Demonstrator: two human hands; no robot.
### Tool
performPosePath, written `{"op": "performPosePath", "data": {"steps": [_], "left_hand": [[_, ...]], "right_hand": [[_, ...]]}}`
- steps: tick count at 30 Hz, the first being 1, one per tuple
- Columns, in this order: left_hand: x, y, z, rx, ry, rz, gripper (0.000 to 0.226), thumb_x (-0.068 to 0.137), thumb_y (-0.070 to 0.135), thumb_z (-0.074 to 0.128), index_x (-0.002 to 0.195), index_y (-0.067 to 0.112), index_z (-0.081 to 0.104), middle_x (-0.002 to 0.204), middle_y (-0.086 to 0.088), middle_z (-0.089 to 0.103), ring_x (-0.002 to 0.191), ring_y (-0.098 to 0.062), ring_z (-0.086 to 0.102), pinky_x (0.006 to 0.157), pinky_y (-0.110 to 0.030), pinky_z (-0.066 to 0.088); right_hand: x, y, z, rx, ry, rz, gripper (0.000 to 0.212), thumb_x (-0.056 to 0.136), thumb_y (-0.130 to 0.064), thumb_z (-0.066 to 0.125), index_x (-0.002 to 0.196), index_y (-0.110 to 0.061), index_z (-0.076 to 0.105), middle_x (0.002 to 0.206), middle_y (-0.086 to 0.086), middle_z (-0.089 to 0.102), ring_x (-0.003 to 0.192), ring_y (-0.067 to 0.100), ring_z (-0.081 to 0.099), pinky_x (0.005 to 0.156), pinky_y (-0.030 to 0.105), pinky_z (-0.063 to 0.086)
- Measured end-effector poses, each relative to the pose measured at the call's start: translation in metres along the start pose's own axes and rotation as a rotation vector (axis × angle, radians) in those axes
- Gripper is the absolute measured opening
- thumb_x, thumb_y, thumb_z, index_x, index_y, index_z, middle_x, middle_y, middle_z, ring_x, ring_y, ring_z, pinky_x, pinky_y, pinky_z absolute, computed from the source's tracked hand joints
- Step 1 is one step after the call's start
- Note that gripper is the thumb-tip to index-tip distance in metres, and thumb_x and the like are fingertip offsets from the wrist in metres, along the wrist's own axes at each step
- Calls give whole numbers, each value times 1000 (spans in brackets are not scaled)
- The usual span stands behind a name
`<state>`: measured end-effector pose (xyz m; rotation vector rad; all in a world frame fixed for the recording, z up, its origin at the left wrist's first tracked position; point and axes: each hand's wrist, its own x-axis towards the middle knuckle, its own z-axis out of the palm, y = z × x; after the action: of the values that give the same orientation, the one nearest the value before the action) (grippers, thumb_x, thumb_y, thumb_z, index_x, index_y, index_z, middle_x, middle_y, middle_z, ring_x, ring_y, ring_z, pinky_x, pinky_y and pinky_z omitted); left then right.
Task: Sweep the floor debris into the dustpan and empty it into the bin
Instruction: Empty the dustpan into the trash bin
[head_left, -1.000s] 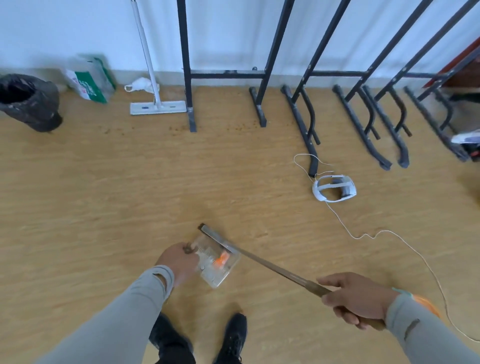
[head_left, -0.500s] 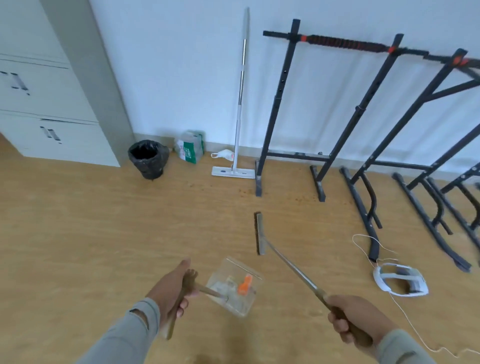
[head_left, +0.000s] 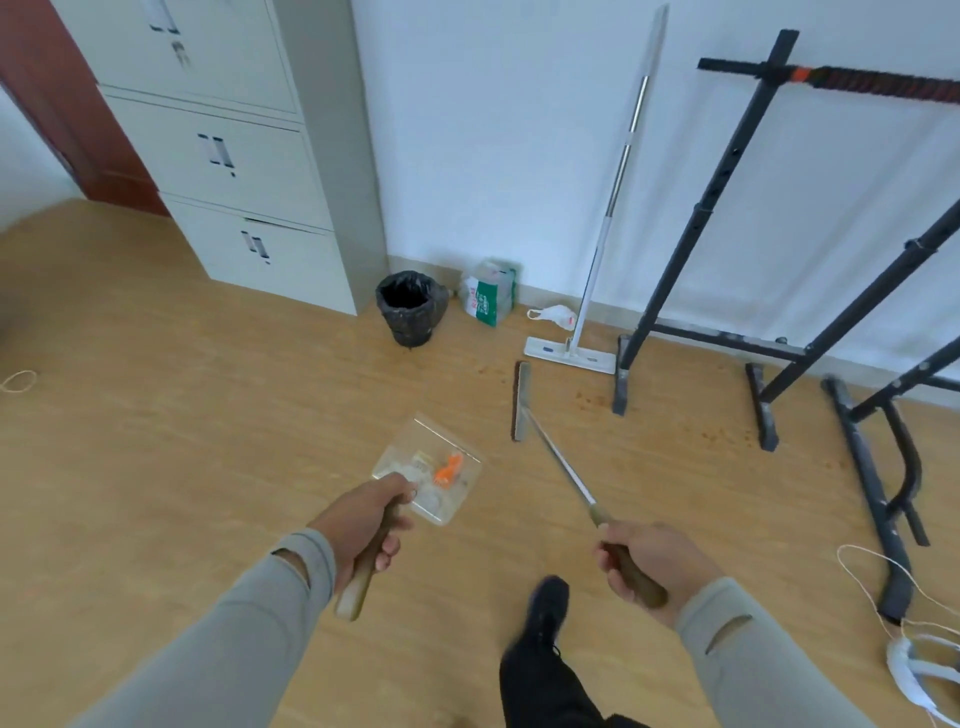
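Note:
My left hand (head_left: 363, 525) grips the wooden handle of a clear dustpan (head_left: 428, 475), held above the floor with an orange scrap and pale bits of debris inside. My right hand (head_left: 647, 561) grips the wooden end of a long thin broom (head_left: 556, 457); its narrow brush head (head_left: 521, 401) hangs ahead of me, just over the floor. The bin (head_left: 410, 306), lined with a black bag and open at the top, stands by the wall beyond the dustpan. Small brown crumbs (head_left: 584, 397) lie scattered near the rack's feet.
A grey filing cabinet (head_left: 244, 171) stands left of the bin. A green and white bag (head_left: 488, 299), a white mask (head_left: 553, 314) and a flat mop (head_left: 569, 353) line the wall. Black metal racks (head_left: 769, 322) fill the right. A white headset with cable (head_left: 914, 670) lies lower right. My shoe (head_left: 543, 608) steps forward.
The view has lifted and come closer to the bin and cabinet. Both hands carry the dustpan and broom forward, and my left hand now wraps fully round the dustpan handle.

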<state>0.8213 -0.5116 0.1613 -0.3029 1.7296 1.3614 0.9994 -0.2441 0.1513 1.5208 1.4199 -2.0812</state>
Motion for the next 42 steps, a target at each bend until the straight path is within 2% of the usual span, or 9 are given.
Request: {"op": "performPosePath", "data": {"steps": [5,13,18,21,23,25,29,39,42], "left_hand": [[38,59,-18,59,142,16,20,91,31,55,90,12,55,79,-9,53,42,-16,34,44,-22,28],[92,166,-13,163,312,63,31,100,37,51,92,8,58,78,-13,55,37,-17,34,40,-21,29],[118,224,-11,252,377,98,21,98,25,49,93,7,58,80,-16,58,38,-17,34,42,-23,30],[133,256,-16,326,387,139,19,97,21,51,94,5,61,78,-16,60,38,-17,35,43,-23,30],[145,274,-23,372,396,166,21,97,21,51,98,4,62,77,-15,61,38,-18,37,43,-23,31],[157,291,-30,401,408,174,22,98,22,50,100,4,63,77,-15,61,38,-18,37,44,-23,31],[180,326,-49,462,399,219,24,99,25,50,100,6,65,79,-14,61,40,-18,37,45,-24,30],[266,417,-142,563,338,273,22,97,28,53,98,9,64,82,-12,62,39,-16,35,44,-23,31],[290,445,-174,606,280,274,36,96,40,60,101,5,62,81,-10,60,40,-15,33,43,-23,30]], "right_hand": [[64,-52,22,4,-117,95,16,95,-6,45,79,-9,47,56,4,42,43,14,36,36,22,32],[153,-170,36,-88,-125,154,20,101,-25,54,89,-9,50,59,4,51,42,10,43,37,19,34],[179,-239,50,-87,-157,63,25,102,-28,55,85,-10,49,59,3,49,42,11,42,39,19,32],[187,-260,58,-107,-174,-44,26,102,-24,56,84,-5,57,60,6,52,44,14,46,40,22,38],[195,-265,63,-99,-205,-85,13,97,-13,59,89,-3,61,65,11,55,49,18,50,43,26,42],[206,-275,70,-156,-196,-61,3,85,-4,59,82,-3,59,60,11,53,48,20,46,45,27,41],[228,-316,97,-305,-149,-34,14,86,0,47,75,-9,49,48,3,42,41,15,37,41,21,34],[267,-366,191,-267,-82,-6,21,85,1,43,68,-10,45,51,6,41,41,15,36,45,19,29],[279,-381,228,-247,-53,6,19,85,0,43,69,-11,45,52,6,41,41,15,36,45,18,28]]}}
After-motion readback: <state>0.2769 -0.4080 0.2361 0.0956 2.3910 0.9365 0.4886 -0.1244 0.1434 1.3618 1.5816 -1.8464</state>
